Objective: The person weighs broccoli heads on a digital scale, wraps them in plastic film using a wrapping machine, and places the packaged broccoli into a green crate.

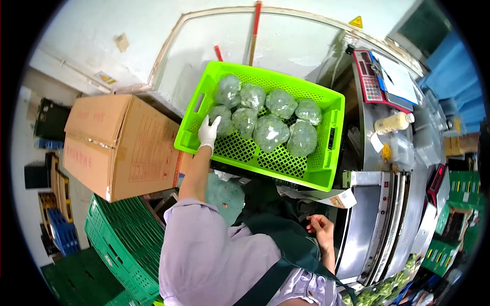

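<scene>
Several broccoli heads (271, 133) wrapped in clear film sit in two rows inside a bright green plastic crate (334, 125). My left hand (208, 133), in a white glove, reaches over the crate's left side. Its thumb and fingers are closed on the wrapped broccoli head (221, 122) at the left end of the near row; the fingertips are partly hidden. My right hand (321, 228) is bare and hangs beside the dark green apron (273, 235), away from the crate. Its fingers are curled, with nothing visible in them.
A large cardboard box (145, 148) stands left of the crate, above green stacked crates (115, 250). On the right, a metal counter holds a red scale (368, 84), a clipboard (395, 76) and a bottle (393, 123). A wrapping machine (365, 224) stands below it.
</scene>
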A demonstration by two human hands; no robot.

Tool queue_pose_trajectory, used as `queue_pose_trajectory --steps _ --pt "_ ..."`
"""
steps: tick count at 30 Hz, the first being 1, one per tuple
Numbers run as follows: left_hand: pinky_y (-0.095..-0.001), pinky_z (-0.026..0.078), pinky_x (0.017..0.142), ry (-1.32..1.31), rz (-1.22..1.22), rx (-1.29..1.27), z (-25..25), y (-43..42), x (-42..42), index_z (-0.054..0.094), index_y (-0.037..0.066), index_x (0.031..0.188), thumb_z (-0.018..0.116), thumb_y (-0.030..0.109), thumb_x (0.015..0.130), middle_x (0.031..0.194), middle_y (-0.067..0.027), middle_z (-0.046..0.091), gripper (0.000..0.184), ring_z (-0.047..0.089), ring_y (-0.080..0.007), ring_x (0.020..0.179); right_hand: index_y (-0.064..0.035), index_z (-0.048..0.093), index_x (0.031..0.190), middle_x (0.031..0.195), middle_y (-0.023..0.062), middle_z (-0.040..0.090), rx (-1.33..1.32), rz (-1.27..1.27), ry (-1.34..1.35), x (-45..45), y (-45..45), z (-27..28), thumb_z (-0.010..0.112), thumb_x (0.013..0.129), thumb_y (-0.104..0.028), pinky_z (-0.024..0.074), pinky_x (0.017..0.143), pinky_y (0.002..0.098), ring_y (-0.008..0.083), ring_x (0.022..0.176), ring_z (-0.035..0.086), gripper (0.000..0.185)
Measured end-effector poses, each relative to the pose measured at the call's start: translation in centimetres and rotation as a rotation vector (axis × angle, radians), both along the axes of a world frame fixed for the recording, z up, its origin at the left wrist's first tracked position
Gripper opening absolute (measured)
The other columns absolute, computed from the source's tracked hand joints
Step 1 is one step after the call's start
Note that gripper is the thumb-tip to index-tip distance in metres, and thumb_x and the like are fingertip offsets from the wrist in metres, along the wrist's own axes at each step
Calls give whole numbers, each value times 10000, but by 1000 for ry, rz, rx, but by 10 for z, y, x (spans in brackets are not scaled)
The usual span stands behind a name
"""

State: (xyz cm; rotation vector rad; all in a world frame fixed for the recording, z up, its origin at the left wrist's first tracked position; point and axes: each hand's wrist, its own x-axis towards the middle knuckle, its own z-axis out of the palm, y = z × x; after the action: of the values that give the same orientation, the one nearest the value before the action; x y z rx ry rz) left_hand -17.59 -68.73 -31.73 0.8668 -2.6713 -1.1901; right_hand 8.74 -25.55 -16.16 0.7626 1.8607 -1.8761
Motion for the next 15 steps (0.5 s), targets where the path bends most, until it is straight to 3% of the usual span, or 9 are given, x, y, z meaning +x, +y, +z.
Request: queue_pose_trajectory --steps 4,6,7,8,10,12,13,14,15 --pt "-364 339 1008 -11 22 -45 3 3 2 454 -18 1282 620 520 763 1299 -197 484 766 466 -307 1197 13 593 960 810 43 626 -28 2 29 12 5 -4 559 900 -125 458 573 209 84 645 566 154" --pt "-354 358 995 111 -47 283 8 11 7 445 -67 1274 640 374 812 1288 -179 485 668 476 -237 1169 -22 601 968 800 30 624 -48 -44 68 25 9 -9 580 895 -151 461 560 217 77 637 566 150" --pt "-338 413 930 475 -267 1120 -95 -44 -13 492 -76 1229 594 294 864 1233 -158 528 530 525 -227 1088 -28 606 976 785 22 624 -80 -100 118 31 11 -12 591 890 -165 468 563 224 79 636 575 162" --pt "-299 459 845 117 -178 458 17 25 12 592 -62 1109 561 307 894 1107 -128 610 428 581 -187 924 -24 609 983 791 22 624 11 -90 131 40 15 -15 599 885 -183 476 577 229 83 651 585 187" --pt "-326 469 850 111 -250 552 -14 -2 2 582 -76 1118 579 369 874 1100 -135 610 507 585 -220 899 -24 616 965 768 26 628 36 -189 184 51 19 2 590 876 -168 485 587 246 101 639 593 171" --pt "-381 437 909 130 -171 287 -38 -14 -22 505 -83 1211 600 411 845 1211 -175 548 623 561 -272 1003 -15 615 931 739 42 627 173 -225 291 71 33 0 586 860 -166 491 590 269 115 622 595 169" --pt "-369 424 929 -71 -102 13 26 32 -5 496 -65 1227 562 342 879 1218 -184 540 539 551 -272 1031 -10 612 918 731 49 627 225 -301 291 84 38 6 586 854 -173 491 591 275 118 616 595 178" --pt "-369 424 929 -64 -203 22 24 57 -5 496 -65 1227 562 342 879 1218 -184 540 539 551 -272 1031 -5 609 905 724 56 627 266 -355 292 96 41 16 585 847 -181 492 591 282 121 610 594 187" --pt "-363 457 793 120 -204 -331 19 58 -10 559 -28 1054 534 270 888 1046 -153 582 342 570 -254 889 -6 607 909 757 67 641 238 -421 269 111 47 24 586 845 -191 494 611 286 135 630 603 196"
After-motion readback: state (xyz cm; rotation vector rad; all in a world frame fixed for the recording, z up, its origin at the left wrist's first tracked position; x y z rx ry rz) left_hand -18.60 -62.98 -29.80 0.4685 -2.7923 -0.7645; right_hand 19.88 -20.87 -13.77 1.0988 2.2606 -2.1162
